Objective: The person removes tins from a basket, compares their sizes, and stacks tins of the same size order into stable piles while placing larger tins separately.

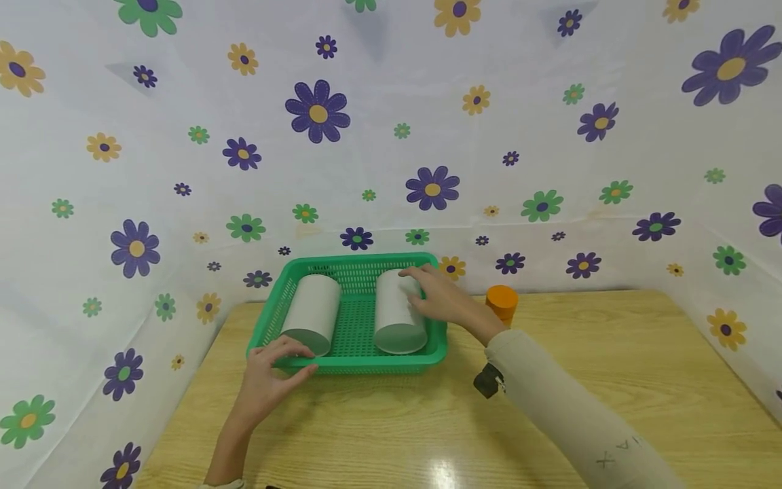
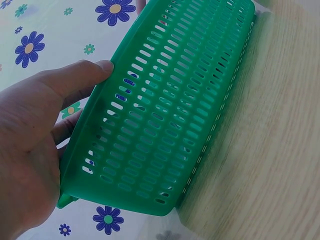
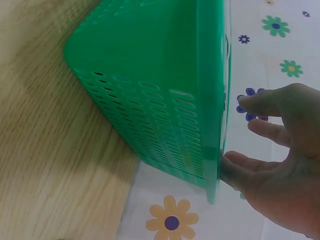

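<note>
Nearest me, the left hand (image 1: 269, 380) grips the near rim of the green basket (image 1: 360, 363), thumb on its slotted wall. The basket sits on the wooden table (image 1: 611, 380), toward twelve o'clock from that hand. Beyond, the right hand (image 1: 442, 299) lies with relaxed fingers on the right white cylinder (image 1: 398, 312); the left white cylinder (image 1: 311, 314) lies apart at nine o'clock. An orange cup (image 1: 502, 302) stands at three o'clock. Only the head view shows the cylinders; the right wrist view shows fingers (image 3: 265, 131) spread beyond the rim.
</note>
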A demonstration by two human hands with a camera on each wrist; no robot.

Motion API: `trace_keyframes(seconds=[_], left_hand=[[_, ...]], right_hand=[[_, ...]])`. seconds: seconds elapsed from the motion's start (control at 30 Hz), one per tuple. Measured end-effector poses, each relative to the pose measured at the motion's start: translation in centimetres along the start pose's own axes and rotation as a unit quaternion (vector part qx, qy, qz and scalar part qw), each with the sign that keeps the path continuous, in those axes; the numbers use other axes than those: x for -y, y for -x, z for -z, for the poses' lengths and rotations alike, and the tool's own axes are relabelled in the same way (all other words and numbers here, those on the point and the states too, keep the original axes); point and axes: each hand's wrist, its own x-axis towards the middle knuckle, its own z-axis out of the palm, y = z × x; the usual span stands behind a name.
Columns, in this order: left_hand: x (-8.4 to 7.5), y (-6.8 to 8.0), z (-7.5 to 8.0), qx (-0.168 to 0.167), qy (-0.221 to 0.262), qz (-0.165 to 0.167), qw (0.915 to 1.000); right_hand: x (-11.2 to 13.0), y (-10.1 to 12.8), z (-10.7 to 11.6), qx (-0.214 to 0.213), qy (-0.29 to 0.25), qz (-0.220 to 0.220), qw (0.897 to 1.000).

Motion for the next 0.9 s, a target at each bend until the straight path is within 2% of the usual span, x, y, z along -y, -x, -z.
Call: trace_keyframes(seconds=[0.33,0.6,0.73,0.9], left_hand=[[0.0,-0.2,0.1,-0.004,0.005,-0.005,1.0000],[0.2,0.0,0.1,-0.003,0.010,-0.006,0.9999],[0.2,0.0,0.2,-0.003,0.009,-0.004,0.9999],[0.2,-0.1,0.2,-0.001,0.004,-0.005,1.0000]], right_hand=[[0.3,-3.5,-0.4,0.068,0.021,-0.038,0.997],[0.5,-4.9,-1.9,0.092,-0.033,-0.101,0.990],[0.7,-5.5,-2.7,0.115,-0.113,-0.142,0.977],[1.4,-6.1,-3.8,0.143,-0.206,-0.196,0.948]])
